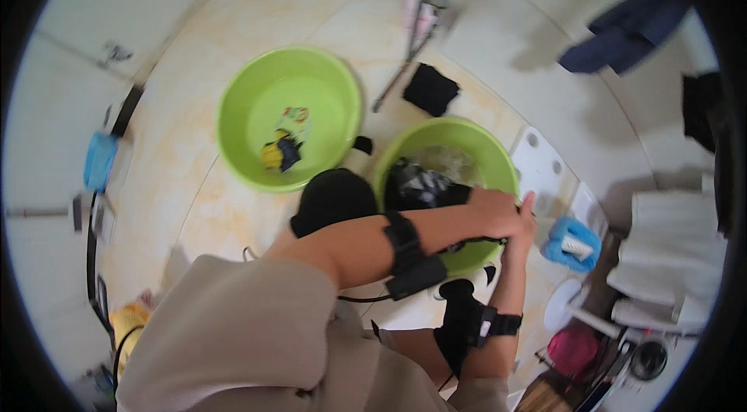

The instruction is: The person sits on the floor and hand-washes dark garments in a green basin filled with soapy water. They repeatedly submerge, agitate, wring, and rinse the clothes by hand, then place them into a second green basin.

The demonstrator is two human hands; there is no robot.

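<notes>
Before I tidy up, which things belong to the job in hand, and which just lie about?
Likely the job: right green basin; dark patterned cloth in it; perhaps left green basin.
Seemingly lying about: black cloth; blue package.

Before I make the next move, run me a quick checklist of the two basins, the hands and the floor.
1. Both hands at the right-hand green basin: ok; left hand and right hand meet by the near right part of its rim.
2. Dark patterned cloth inside that basin: ok, at least the part that shows.
3. Firm grip on cloth: cannot tell; the hands overlap and hide it.
4. Left-hand green basin empty: not ok; a small yellow-and-dark cloth lies in it.
5. Floor beside the basins clear: not ok; a black cloth lies beyond the right-hand one.
</notes>
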